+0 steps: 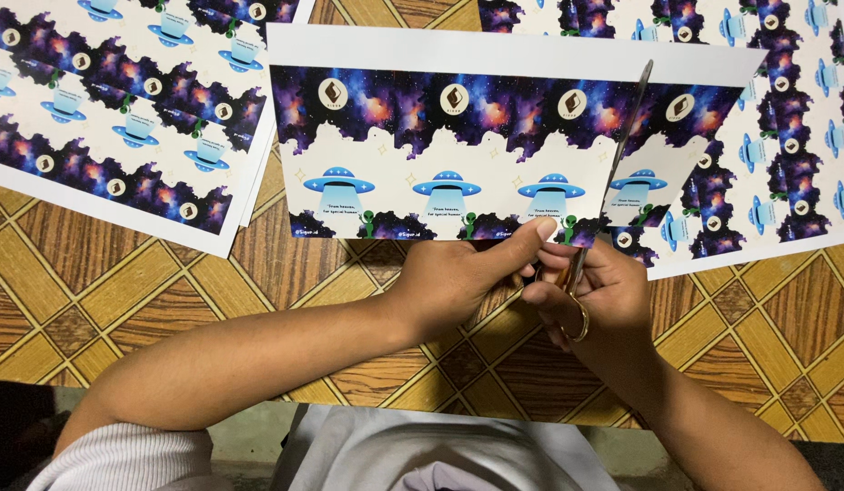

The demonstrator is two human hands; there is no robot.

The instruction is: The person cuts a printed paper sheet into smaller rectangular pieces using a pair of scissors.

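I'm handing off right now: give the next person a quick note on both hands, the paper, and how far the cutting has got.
Left hand: pinches the lower edge of the printed strip, holding it up over the table.
Right hand: holds the scissors, blades running up through the strip between the third and fourth saucer panels.
Done: strip is already separate from the sheets.
Left: finish this cut; three panels remain joined. Uncut sheets lie on both sides.
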